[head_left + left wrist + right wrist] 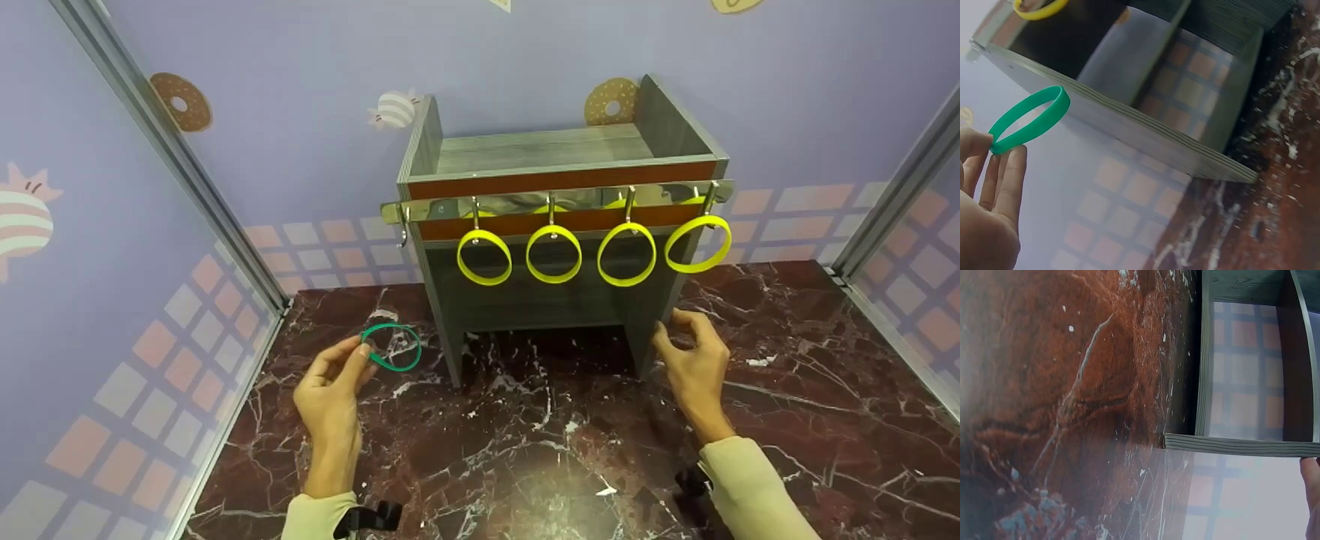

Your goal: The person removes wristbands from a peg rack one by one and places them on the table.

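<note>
Soft, fairly even light fills the head view, which is mostly crisp. Pale glare pools on the table (555,480) in front of the shelf (532,150), whose lower inside is dim. The left wrist view is hazy, the table blurred beside the shelf; in the right, the wall (1252,495) beyond the shelf's side looks washed out.

Fingers (1310,479) touch a grey shelf's (1241,445) outer side.

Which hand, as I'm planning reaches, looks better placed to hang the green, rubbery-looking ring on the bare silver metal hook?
Left, probably: the left hand pinches the green ring near the bare hook, while the right hand is at the opposite side of the grey wood-grain rack.
</note>
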Available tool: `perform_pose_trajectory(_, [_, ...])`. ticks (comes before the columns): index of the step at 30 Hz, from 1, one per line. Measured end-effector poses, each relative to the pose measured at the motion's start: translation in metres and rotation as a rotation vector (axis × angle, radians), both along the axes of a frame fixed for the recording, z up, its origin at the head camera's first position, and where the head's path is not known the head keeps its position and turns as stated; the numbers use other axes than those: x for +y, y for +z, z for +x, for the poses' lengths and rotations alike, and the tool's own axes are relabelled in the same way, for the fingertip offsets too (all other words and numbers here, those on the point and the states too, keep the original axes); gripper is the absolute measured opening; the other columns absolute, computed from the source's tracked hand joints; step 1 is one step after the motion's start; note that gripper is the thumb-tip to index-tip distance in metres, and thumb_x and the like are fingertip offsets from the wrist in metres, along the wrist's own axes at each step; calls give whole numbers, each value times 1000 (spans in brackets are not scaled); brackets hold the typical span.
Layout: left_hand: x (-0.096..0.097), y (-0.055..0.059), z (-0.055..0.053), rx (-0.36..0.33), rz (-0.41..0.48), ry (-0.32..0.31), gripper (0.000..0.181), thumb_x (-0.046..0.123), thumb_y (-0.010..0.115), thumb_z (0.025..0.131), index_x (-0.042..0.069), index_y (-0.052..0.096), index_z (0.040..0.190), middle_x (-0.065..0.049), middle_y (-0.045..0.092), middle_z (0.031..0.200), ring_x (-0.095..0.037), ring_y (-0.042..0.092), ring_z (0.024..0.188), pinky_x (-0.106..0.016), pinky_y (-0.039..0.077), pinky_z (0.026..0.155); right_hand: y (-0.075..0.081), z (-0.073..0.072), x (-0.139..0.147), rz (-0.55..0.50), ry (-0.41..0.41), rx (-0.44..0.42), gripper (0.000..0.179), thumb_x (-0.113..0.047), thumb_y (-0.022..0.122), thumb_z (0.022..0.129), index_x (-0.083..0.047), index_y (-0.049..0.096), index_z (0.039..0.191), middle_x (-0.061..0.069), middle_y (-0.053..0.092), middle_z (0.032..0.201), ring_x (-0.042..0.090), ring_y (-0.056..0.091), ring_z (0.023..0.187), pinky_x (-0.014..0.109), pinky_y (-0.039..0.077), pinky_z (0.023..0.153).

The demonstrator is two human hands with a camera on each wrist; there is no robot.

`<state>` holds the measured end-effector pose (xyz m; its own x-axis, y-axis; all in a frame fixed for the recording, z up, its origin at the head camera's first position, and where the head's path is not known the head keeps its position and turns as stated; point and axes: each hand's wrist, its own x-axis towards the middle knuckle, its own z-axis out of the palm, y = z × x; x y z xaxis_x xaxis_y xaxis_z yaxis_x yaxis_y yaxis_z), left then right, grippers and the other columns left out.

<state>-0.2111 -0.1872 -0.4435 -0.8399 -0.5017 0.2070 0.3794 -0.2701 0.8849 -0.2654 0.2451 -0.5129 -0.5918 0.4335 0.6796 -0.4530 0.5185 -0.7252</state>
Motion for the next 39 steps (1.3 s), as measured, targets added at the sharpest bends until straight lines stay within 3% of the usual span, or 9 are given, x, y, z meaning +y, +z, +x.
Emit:
perform_pose_trajectory(3, [-1, -12, -1, -50, -38, -2, 14, -11, 74, 93, -11, 74, 108, -14, 73, 97, -21, 75, 88, -30, 62, 79, 3, 2, -2, -9, -1, 10, 20, 18, 78, 81, 11, 73, 99, 21, 75, 92, 7, 65, 85, 14, 48, 83])
perform_pose_trajectory(10, [-2, -38, -3, -110, -75, -21, 21, -8, 74, 94, -14, 71, 114, -12, 72, 100, -21, 75, 91, -33, 62, 84, 27, 16, -16, 1, 4, 45, 17, 21, 74, 81, 17, 69, 97, 29, 72, 91, 20, 67, 83, 13, 48, 80])
perform_pose_trajectory(15, [-2, -53, -3, -161, -72, -34, 24, -8, 75, 94, -14, 70, 117, -12, 71, 102, -21, 74, 90, -35, 62, 86, 11, 4, -8, 11, -4, 34, 19, 20, 76, 81, 14, 71, 99, 25, 74, 93, 25, 68, 84, 12, 48, 80])
perform_pose_trajectory(20, [-2, -62, -4, -208, -75, -34, 24, -6, 76, 94, -13, 72, 117, -11, 71, 102, -19, 73, 90, -33, 61, 86, -2, -4, 0, 2, -3, 22, 20, 15, 79, 82, 9, 73, 100, 19, 75, 94, 11, 66, 87, 12, 48, 81])
perform_pose_trajectory(23, [-2, -67, -5, -242, -86, -40, 24, -4, 76, 94, -12, 72, 117, -10, 70, 102, -17, 72, 90, -32, 61, 87, -2, -3, 1, 1, 5, 23, 20, 15, 79, 82, 8, 74, 100, 18, 76, 94, 11, 66, 87, 13, 48, 80])
perform_pose_trajectory(31, [-3, -81, -9, -326, -71, -61, 24, -6, 74, 96, -12, 71, 119, -9, 73, 100, -17, 74, 92, -33, 61, 89, 23, 16, -16, 1, 11, 37, 18, 22, 73, 82, 17, 69, 99, 27, 73, 92, 43, 67, 82, 14, 50, 78])
perform_pose_trajectory(35, [-2, -88, -11, -362, -78, -68, 24, -7, 73, 96, -13, 71, 119, -10, 75, 99, -17, 76, 91, -31, 62, 85, 32, 22, -20, -1, 4, 34, 17, 21, 72, 81, 18, 69, 98, 28, 73, 91, 32, 70, 81, 9, 49, 77])
perform_pose_trajectory(39, [-2, -94, -12, -403, -105, -78, 25, -6, 73, 96, -13, 70, 120, -10, 74, 99, -22, 76, 93, -29, 62, 82, 31, 21, -20, 1, 4, 44, 17, 22, 73, 81, 17, 69, 97, 28, 73, 91, 4, 66, 84, 8, 47, 78])
